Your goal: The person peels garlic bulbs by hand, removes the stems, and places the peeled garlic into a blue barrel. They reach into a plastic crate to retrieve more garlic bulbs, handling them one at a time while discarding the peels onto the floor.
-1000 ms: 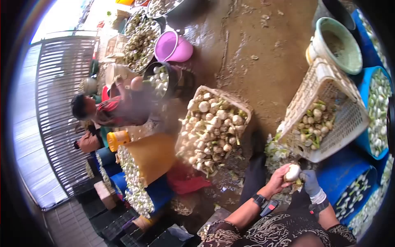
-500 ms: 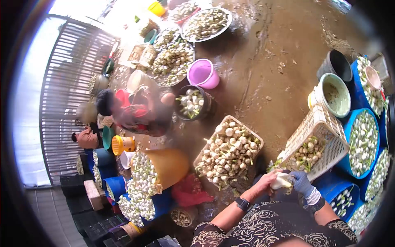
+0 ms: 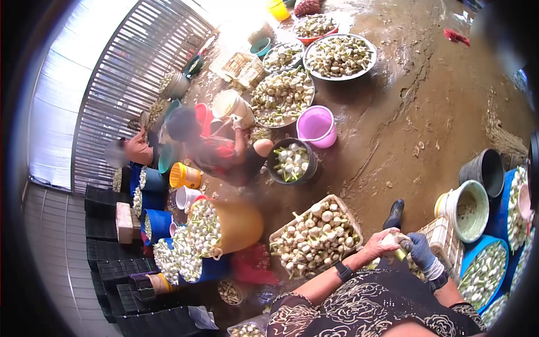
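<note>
White bulb (image 3: pixel 394 240) in a worker's grip, held between two hands just in front of a rose-patterned shirt (image 3: pixel 365 300). The left arm reaches forward and inward, a dark watch (image 3: pixel 343 272) at its wrist; the bare left hand (image 3: pixel 381 243) curls its fingers around the bulb. The right forearm angles up toward it, the gloved right hand (image 3: pixel 421 251) bent close at the bulb's other side, though whether it pinches anything cannot be told. Nearby are two crates, one (image 3: pixel 353 222) heaped with uncounted bulbs; beyond, one pink bucket (image 3: pixel 328 137) and two other people.
</note>
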Available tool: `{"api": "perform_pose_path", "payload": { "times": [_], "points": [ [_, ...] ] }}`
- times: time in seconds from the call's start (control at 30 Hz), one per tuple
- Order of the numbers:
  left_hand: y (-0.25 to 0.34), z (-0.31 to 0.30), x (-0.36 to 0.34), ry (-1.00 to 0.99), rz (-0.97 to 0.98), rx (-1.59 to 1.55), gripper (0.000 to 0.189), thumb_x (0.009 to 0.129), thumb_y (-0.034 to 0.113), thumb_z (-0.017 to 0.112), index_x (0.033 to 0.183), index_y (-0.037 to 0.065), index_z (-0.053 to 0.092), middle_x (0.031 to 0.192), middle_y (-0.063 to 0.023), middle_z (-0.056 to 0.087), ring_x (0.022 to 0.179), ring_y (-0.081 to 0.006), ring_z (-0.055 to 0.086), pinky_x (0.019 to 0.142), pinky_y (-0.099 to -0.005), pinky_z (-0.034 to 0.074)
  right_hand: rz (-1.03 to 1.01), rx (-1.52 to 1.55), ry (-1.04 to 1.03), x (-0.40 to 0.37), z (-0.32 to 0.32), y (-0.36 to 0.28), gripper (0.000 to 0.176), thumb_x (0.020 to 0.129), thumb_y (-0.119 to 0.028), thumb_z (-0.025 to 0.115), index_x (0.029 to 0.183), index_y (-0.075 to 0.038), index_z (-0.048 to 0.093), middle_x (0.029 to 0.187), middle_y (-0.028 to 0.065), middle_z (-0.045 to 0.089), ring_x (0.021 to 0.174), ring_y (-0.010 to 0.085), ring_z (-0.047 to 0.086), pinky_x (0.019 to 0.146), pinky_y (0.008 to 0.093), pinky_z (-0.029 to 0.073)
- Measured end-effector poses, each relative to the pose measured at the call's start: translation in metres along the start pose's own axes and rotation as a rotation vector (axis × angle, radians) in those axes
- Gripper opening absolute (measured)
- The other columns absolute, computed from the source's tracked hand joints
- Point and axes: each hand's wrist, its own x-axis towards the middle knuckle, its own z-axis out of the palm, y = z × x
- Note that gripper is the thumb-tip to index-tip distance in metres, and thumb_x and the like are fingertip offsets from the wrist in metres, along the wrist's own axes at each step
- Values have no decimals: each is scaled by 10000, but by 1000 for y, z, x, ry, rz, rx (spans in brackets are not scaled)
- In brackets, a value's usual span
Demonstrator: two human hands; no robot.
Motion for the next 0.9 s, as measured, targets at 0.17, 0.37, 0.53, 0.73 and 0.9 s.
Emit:
{"api": "perform_pose_path", "payload": {
  "times": [0.17,0.37,0.53,0.73,0.9],
  "points": [
    [63,15,111,86,70,45,714,700,264,775,1273,9,435,1059,-38,574,931,-99,542,793,-248,469,80,613,69,72,-92,-30,322,825,-270,616,901,41,643,820,36,647,696,99,581,624,244,480],
    [122,15,175,-13,80,-239,653,673,180,740,1242,25,462,1070,-43,578,967,-130,569,799,-281,499,-27,463,40,134,-156,-94,462,869,-383,581,1047,42,609,936,66,645,816,103,593,683,249,486],
    [179,-13,216,8,-149,-229,506,715,263,697,1164,78,553,947,-12,612,825,-121,585,611,-296,508,-53,234,110,193,-177,-98,346,814,-268,673,968,41,645,823,34,656,756,95,586,670,263,489],
    [236,-74,270,-1,-136,-195,307,708,235,690,948,50,641,809,-49,648,667,-128,611,511,-258,477,-60,416,143,282,-168,-148,442,787,-336,720,1026,24,627,911,43,648,818,102,588,717,247,479],
    [309,-170,298,-121,-122,-199,262,678,156,685,885,4,634,773,-72,650,615,-155,617,504,-274,491,-90,450,270,371,-126,-198,494,826,-387,662,1094,22,594,996,48,635,885,124,584,773,267,476]
  ]
}}
